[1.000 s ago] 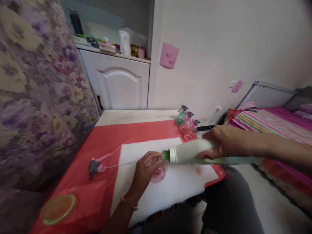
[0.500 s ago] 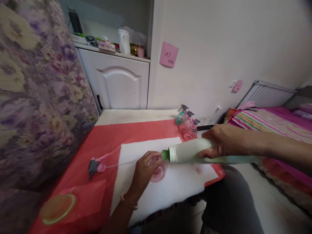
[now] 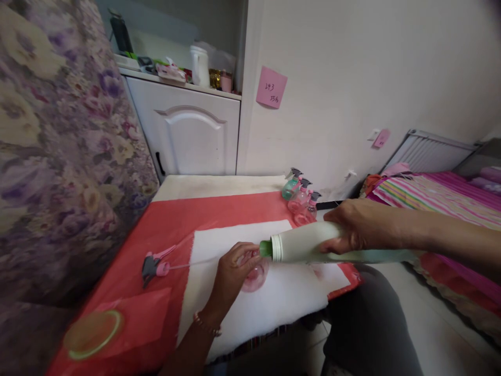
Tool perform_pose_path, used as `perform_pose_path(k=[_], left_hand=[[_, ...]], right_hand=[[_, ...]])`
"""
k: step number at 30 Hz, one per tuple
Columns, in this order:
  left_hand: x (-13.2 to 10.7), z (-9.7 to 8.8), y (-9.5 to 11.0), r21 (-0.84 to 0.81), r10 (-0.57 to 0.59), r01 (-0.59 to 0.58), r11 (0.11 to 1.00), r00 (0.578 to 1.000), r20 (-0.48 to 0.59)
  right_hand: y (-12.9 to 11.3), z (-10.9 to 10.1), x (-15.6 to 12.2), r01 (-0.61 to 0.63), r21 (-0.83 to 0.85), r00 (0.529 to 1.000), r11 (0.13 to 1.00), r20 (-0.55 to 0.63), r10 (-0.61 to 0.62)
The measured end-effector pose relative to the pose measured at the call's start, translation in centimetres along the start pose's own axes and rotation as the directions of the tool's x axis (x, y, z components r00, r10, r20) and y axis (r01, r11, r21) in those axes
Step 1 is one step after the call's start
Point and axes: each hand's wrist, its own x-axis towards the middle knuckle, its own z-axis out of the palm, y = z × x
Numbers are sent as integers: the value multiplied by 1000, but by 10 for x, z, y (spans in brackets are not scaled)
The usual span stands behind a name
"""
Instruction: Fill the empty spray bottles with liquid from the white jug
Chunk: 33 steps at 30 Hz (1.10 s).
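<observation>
My right hand [image 3: 346,230] grips a pale green bottle [image 3: 299,243], held nearly level with its green spout [image 3: 265,249] pointing left. My left hand [image 3: 237,263] is closed round the top of a clear pink spray bottle body [image 3: 255,277] on the white cloth [image 3: 235,318]. The spout meets the fingers at the pink bottle's mouth; the exact contact is hidden. Whether liquid flows cannot be seen. A grey and pink spray head [image 3: 152,268] lies to the left, its thin tube stretching right onto the cloth.
Several spray bottles [image 3: 300,197] with grey heads stand at the table's far right corner. A round lid-like object [image 3: 94,334] lies at the near left on the red table cover [image 3: 156,224]. Behind are a white cabinet [image 3: 191,130] and, at right, a bed [image 3: 442,193].
</observation>
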Motion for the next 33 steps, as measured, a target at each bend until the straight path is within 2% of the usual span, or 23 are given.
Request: perform_pose_path(k=[14,28,33], left_hand=[[1,0,2,-1,-11,11,1000,1000,-3],[-1,1,2,-3,-19,19,1000,1000,-2],[0,0,4,-5,-23,23,1000,1000,-3]], right_hand=[[2,2,0,9,6,999,1000,-36,-9],[2,1,-1,8,-9,1000,1000,-22,-8],[2,-1,-3,53,27,998,998,-15,-53]])
